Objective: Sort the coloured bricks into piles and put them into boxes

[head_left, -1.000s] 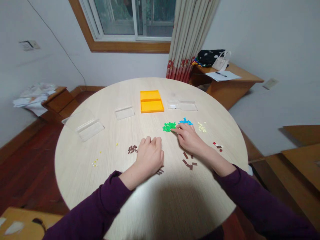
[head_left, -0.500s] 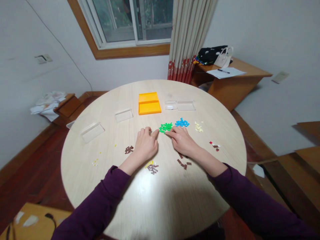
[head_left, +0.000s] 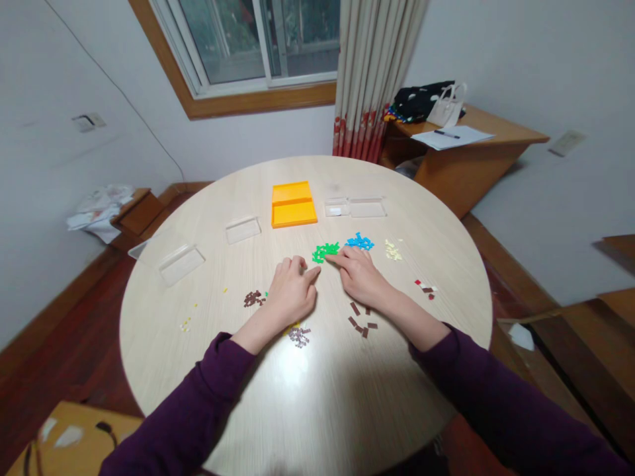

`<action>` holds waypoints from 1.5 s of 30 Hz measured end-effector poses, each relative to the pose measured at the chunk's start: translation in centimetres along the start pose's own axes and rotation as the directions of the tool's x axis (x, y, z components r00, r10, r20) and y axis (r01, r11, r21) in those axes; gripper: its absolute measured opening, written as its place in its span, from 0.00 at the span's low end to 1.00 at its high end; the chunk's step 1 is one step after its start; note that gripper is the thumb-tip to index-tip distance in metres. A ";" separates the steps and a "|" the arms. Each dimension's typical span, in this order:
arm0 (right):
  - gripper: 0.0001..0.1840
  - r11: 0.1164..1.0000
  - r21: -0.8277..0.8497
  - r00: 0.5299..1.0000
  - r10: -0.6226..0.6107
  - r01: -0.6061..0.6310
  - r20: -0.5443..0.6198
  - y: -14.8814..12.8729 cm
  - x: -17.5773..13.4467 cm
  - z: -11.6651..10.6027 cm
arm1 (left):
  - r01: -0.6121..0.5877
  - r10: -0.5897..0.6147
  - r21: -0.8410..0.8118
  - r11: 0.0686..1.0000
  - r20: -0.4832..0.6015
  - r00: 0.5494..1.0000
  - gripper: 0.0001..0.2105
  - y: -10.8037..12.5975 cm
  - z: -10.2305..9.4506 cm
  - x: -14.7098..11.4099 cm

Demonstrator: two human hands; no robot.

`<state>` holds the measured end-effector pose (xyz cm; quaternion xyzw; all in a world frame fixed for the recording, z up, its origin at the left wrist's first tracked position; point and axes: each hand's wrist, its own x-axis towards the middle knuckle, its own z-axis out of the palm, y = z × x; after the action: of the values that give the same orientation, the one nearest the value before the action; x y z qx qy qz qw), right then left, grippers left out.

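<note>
Small green pieces (head_left: 325, 252) lie in a loose pile at mid-table. The index finger of my right hand (head_left: 361, 274) is stretched out to the pile's near right edge; its other fingers are bent. My left hand (head_left: 294, 289) rests just below the pile, index finger extended toward it and the rest partly curled, nothing visibly held. Blue pieces (head_left: 360, 240) lie behind my right fingers. Dark brown bits (head_left: 253, 299) and a stray green piece are beside my left hand. Greyish bits (head_left: 299, 336) lie below my left wrist, brown rectangular pieces (head_left: 364, 326) below my right.
An opened orange case (head_left: 294, 213) stands at the back of the round table (head_left: 307, 410). Clear plastic boxes (head_left: 367, 207) lie on both sides of it. Cream pieces (head_left: 393, 250) and a few red, white and brown pieces (head_left: 425, 289) lie right; tiny yellow bits (head_left: 186, 323) left.
My left hand has drawn slightly back from the green pile. My right index finger has moved slightly further onto the pile. A green piece now shows beside the dark brown bits.
</note>
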<state>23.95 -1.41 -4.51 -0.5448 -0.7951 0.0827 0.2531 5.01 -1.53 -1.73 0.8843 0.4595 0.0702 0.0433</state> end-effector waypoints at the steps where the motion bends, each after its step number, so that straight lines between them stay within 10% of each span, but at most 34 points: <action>1: 0.27 1.000 -0.008 1.000 -0.009 0.009 0.003 0.0 0.0 0.0 | 0.005 -0.005 0.018 1.000 -0.004 1.000 0.21 0.0 -0.2 0.0; 10: 0.25 0.995 -0.085 0.999 -0.041 0.043 0.023 -0.2 -0.1 0.6 | 0.210 -0.191 0.165 0.964 -0.122 0.974 0.15 -1.4 -1.3 -0.3; 28: 0.25 0.999 -0.046 0.999 -0.014 0.016 0.046 -0.9 0.1 0.2 | -0.008 0.008 0.014 1.000 0.022 1.000 0.24 -0.3 -0.5 0.1; 45: 0.27 0.989 -0.103 0.993 -0.098 0.104 0.067 -1.0 0.8 1.0 | 0.171 -0.161 0.100 0.980 -0.102 0.982 0.16 -1.6 -1.4 -0.4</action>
<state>22.46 -0.95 -4.74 -0.5138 -0.8325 0.0441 0.2028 3.24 -0.88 -0.62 0.8396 0.5364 0.0827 -0.0205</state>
